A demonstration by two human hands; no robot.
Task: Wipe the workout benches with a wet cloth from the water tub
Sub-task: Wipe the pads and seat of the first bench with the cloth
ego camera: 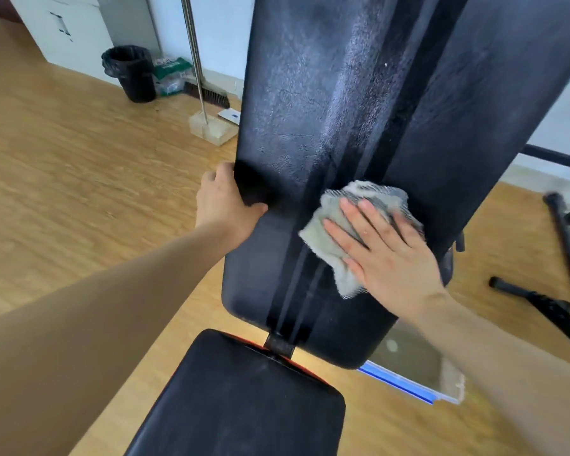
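Midway through wiping, the right hand (389, 255) presses a crumpled grey cloth (334, 205), fingers flat, against the black padded workout-bench backrest (303, 103) while the left hand (222, 205) grips its edge; the seemingly dusty upper padding awaits upward strokes.

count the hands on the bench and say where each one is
2. The left hand grips the left edge of the backrest. The right hand presses flat on the grey cloth against the backrest, right of its centre groove.
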